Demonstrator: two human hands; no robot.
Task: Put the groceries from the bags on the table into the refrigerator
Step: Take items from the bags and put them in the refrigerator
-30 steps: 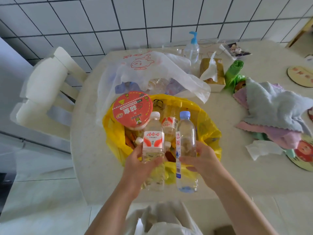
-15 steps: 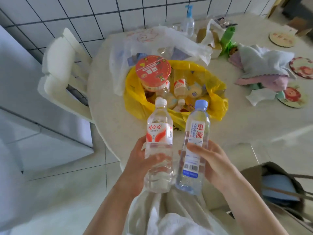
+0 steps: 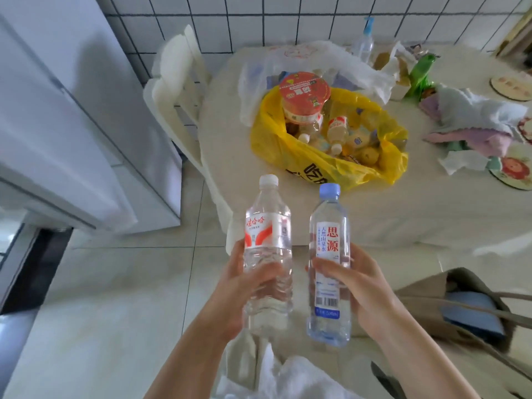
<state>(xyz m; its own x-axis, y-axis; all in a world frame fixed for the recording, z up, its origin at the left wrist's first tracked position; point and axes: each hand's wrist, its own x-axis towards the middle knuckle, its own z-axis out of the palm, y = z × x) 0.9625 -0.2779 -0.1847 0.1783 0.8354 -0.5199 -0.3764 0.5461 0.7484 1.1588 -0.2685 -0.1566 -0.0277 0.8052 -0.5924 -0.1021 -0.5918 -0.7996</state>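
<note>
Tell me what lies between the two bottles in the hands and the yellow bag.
In the head view, only bare table top and its front edge separate the white-capped bottle and blue-capped bottle from the yellow bag.

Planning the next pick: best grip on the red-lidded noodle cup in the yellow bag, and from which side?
Take the noodle cup by its side wall just under the lid rim, coming from above and the table's near edge. It stands roughly upright, tilted a little, at the far end of the yellow bag, with its upper half clear above the small bottles packed beside it.
</note>
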